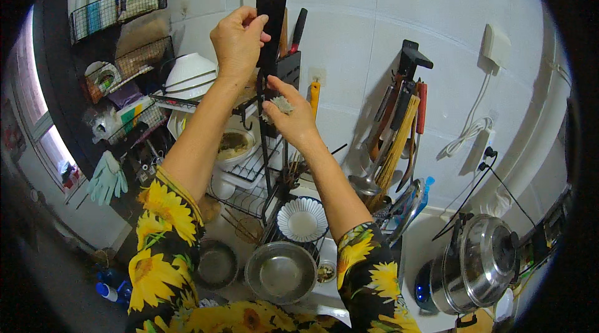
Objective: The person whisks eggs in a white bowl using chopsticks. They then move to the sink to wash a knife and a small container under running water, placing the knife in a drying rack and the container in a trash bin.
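Observation:
My left hand [238, 43] has its fingers curled on the edge of a long black flat piece [276, 15] that runs upright past the top of the view. It may be a dark knife or part of the rack; I cannot tell. Below it, my right hand [299, 118] holds a grey fibrous scrubbing pad [281, 104] close to the black upright of the dish rack [265, 146]. Just behind my hands is a black knife holder [290, 68], with a black-handled knife [300, 29] standing in it. My palm and fingers partly hide the pad.
White bowls [189, 73] are stacked on the rack's left. A fluted white dish [302, 220] and a metal basin [281, 272] sit below. Utensils hang from a wall hook [412, 59]. A lidded steel pot [477, 263] stands at right, near power cables [468, 139].

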`<state>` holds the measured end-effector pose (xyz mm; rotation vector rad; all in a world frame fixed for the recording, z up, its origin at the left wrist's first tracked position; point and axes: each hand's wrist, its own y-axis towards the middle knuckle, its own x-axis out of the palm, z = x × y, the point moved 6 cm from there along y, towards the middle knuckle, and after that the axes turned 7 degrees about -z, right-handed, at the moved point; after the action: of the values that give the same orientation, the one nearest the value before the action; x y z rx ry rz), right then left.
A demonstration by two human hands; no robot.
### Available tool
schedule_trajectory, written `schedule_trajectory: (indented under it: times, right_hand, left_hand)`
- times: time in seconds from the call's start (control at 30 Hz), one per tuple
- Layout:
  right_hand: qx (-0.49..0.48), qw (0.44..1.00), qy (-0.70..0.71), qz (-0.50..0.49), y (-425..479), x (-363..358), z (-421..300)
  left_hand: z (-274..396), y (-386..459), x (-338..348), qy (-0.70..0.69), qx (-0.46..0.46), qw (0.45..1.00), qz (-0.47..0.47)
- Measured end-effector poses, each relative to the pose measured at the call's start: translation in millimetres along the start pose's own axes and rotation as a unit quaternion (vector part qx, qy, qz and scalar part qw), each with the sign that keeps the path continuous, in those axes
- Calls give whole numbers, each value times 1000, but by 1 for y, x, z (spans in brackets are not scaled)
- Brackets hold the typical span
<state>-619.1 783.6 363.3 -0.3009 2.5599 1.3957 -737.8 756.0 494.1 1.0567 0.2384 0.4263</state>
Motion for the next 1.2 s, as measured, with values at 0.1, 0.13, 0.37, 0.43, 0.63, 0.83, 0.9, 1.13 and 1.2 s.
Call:
schedule_trajectory:
  times: [0.1,0.13,0.37,0.43,0.63,0.83,0.9,1.13,1.2]
  right_hand:
    - [-13,998,-66,7,12,0,3]
    - [-9,997,-82,7,16,-2,4]
    - [33,997,-64,-5,25,-9,37]
    - [32,997,-69,-3,27,-12,39]
    - [15,999,-46,-6,34,-11,37]
    - [23,997,-68,-3,42,-18,40]
    - [32,997,-64,-4,43,-21,39]
    - [32,997,-65,5,41,-27,50]
    - [36,997,-62,3,41,-28,53]
  left_hand:
    - [-16,15,9,8,1,1000,7]
    - [-20,20,12,10,-1,1000,7]
    - [-36,29,27,42,-25,999,-5]
    - [-31,33,31,111,-14,994,-12]
    - [-40,51,43,208,-18,978,-8]
    - [-58,61,64,260,-33,964,-48]
    - [-62,66,66,264,-36,962,-56]
    - [-56,66,80,305,-32,949,-77]
    - [-51,65,82,333,-14,940,-79]
